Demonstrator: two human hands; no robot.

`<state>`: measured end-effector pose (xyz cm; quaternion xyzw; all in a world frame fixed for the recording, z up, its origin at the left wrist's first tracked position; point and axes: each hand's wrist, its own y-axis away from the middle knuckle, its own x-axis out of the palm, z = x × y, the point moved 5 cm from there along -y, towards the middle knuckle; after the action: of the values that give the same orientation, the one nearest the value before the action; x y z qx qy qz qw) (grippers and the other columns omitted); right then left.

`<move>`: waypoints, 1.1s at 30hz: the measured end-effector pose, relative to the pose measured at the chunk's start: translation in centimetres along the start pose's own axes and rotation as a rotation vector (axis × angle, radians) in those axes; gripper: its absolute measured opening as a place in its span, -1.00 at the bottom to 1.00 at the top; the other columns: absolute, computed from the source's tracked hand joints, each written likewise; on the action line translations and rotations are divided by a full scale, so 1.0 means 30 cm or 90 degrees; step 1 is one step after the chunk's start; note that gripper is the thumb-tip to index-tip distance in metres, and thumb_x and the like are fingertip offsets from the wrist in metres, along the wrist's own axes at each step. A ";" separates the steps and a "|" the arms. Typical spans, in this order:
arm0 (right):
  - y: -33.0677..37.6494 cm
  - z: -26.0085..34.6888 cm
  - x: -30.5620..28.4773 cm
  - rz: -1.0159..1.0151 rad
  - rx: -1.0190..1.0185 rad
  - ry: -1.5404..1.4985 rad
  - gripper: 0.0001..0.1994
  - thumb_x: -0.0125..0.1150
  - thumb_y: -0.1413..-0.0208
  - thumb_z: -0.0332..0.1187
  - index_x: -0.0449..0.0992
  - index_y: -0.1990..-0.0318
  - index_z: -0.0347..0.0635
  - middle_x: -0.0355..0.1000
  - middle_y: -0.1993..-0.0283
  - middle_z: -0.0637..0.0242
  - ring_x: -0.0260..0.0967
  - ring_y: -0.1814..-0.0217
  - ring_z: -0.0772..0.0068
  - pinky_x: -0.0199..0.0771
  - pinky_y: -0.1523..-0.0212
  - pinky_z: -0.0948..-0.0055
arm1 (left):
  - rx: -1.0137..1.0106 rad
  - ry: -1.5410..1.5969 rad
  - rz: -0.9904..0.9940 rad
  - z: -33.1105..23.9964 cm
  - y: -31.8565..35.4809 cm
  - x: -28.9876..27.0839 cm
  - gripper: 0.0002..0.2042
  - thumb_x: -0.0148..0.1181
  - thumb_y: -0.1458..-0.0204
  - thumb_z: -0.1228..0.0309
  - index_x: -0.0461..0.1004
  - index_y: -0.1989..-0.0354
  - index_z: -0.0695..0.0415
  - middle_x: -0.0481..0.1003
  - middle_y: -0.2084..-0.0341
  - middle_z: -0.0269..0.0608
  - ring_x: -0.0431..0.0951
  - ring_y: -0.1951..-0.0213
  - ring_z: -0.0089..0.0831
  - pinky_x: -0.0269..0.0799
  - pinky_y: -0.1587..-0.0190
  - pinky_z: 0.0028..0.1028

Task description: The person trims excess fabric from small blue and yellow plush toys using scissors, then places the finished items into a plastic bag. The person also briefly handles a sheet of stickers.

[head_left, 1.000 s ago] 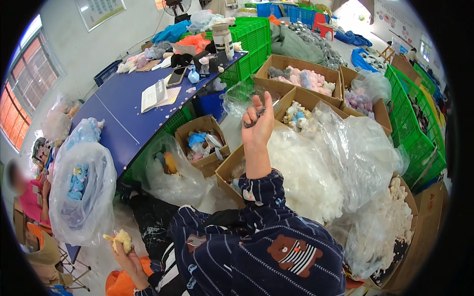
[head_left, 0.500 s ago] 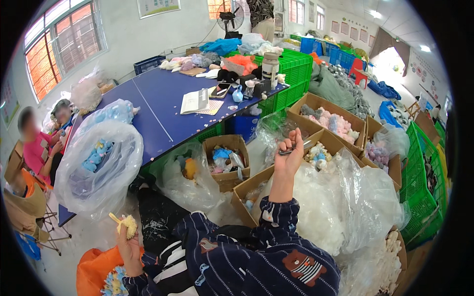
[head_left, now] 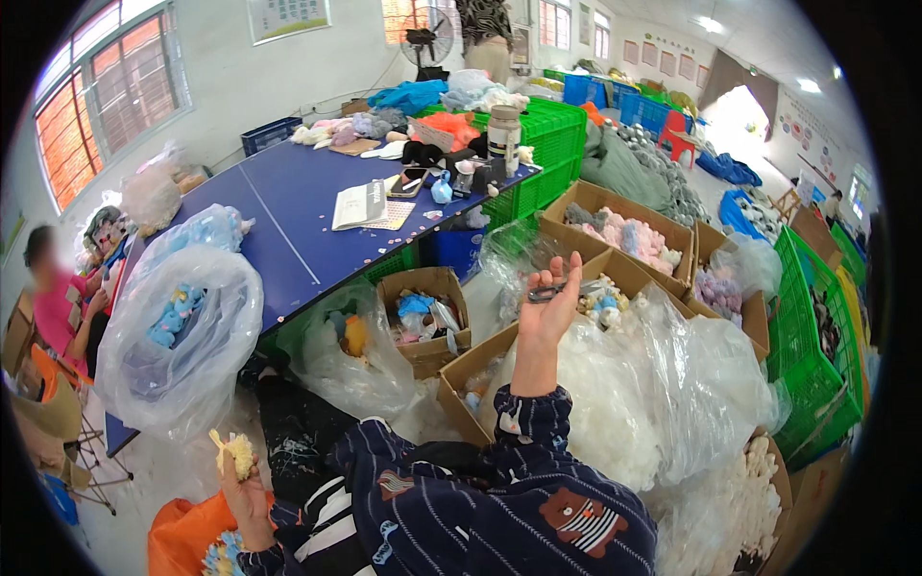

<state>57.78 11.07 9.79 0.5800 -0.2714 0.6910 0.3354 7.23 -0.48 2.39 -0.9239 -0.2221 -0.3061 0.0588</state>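
- Right hand (head_left: pixel 549 309): raised at arm's length in front of the person, palm facing the camera, fingers extended upward. It holds a small dark metal tool, apparently scissors (head_left: pixel 545 291), crosswise between thumb and fingers; the exact type of tool is too small to confirm.
- Left hand (head_left: pixel 245 490): low at the person's left side, closed around a small yellow plush toy (head_left: pixel 235 453), which projects above the fingers.
- Sleeves: both arms wear a dark blue striped garment (head_left: pixel 499 499) with a bear patch on the right forearm.
- Beneath the raised right hand: an open cardboard box (head_left: pixel 471 370), partly covered by a large clear plastic bag of white stuffing (head_left: pixel 624 403).
- Beyond the right hand: further cardboard boxes; one box (head_left: pixel 619 226) contains pink and grey plush items.
- Centre: a smaller cardboard box (head_left: pixel 423 317) holds mixed coloured toys, beside a clear bag (head_left: pixel 351 355) with a yellow item inside.
- Left: a large clear bag (head_left: pixel 178 336) containing blue plush toys stands just beside a blue table (head_left: pixel 288 211).
- Table surface: an open booklet (head_left: pixel 360 204), a white bottle (head_left: pixel 503 134), fabric pieces.
- Right: green plastic crates (head_left: pixel 807 346).
- Lower left: an orange bag (head_left: pixel 182 533) near the left hand.
- Far left: another person in a pink top (head_left: pixel 58 307), seated.
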 end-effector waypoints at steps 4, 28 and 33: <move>-0.022 0.013 -0.012 0.026 0.003 -0.005 -0.78 -0.03 -0.14 -0.26 0.35 0.07 -0.02 0.33 0.37 0.46 -0.04 0.65 0.70 0.07 0.62 0.67 | -0.060 0.087 -0.002 0.032 -0.045 -0.065 -0.70 0.04 -0.07 0.35 0.32 0.05 0.18 0.44 0.30 -0.24 0.48 0.42 -0.46 0.36 0.52 -0.69; -0.013 -0.005 -0.047 0.067 0.024 -0.004 -0.82 -0.06 -0.13 -0.36 0.32 0.11 -0.10 0.31 0.40 0.44 -0.03 0.66 0.72 -0.02 0.67 0.65 | -0.124 0.143 0.059 0.060 -0.070 -0.082 -0.62 -0.01 -0.10 0.37 0.21 -0.11 0.07 0.37 0.11 -0.20 0.49 0.33 -0.36 0.43 0.48 -0.66; -0.027 0.021 -0.049 0.086 0.018 0.000 -0.81 -0.07 -0.13 -0.35 0.30 0.10 -0.07 0.29 0.41 0.48 -0.06 0.64 0.71 -0.04 0.65 0.66 | -0.141 0.153 0.062 0.063 -0.063 -0.060 -0.64 0.00 -0.09 0.37 0.23 -0.09 0.07 0.38 0.13 -0.21 0.48 0.33 -0.37 0.45 0.46 -0.64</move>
<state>58.96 10.87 8.43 0.5651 -0.2999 0.7158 0.2799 6.11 1.00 -0.24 -0.8910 -0.1330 -0.4340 -0.0022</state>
